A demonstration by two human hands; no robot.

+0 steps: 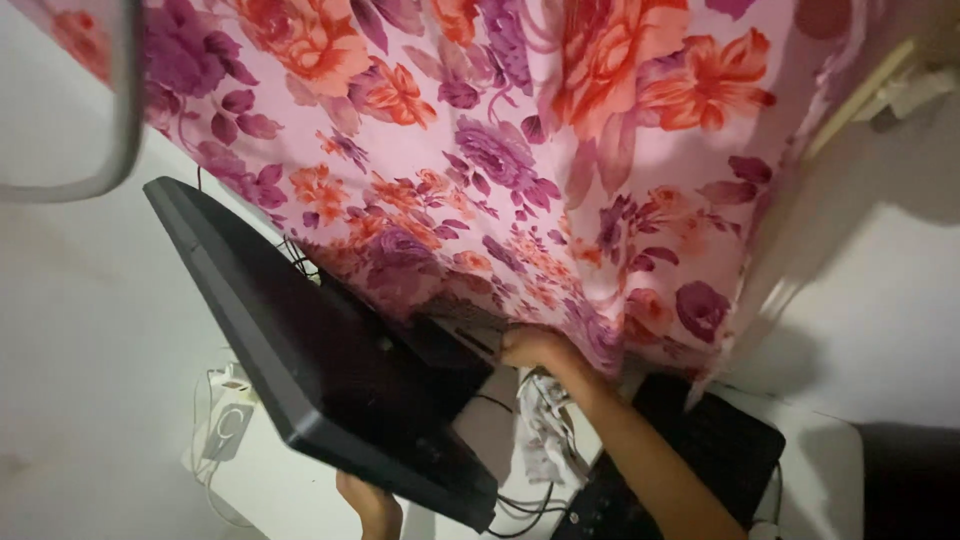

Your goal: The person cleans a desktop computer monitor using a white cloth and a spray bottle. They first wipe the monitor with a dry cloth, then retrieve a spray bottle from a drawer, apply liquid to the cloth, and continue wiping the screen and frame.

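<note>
Head view, looking down: a black flat monitor [320,350] is tipped up off the white bench [830,450], and both hands are on it. The left hand [372,505] comes up under the lower edge near the bottom corner, its grip curled around that edge and taking the weight, though the fingertips are hidden behind the panel. The right hand [535,348] reaches behind the panel near its stand, against the hem of the pink floral curtain [520,150]; whether its grip is closed on anything there I cannot tell. The monitor sits left of centre, its long axis running on a diagonal from the upper left down to the lower right, its dark back turned up toward the camera. To handle this well, I'd judge the lower hand should keep a firm hold on the edge while the panel tilts, so the trailing cables [520,500] beneath do not snag or pull. A black keyboard [700,450] lies to the right on the bench, a white charger [228,425] to the left.
</note>
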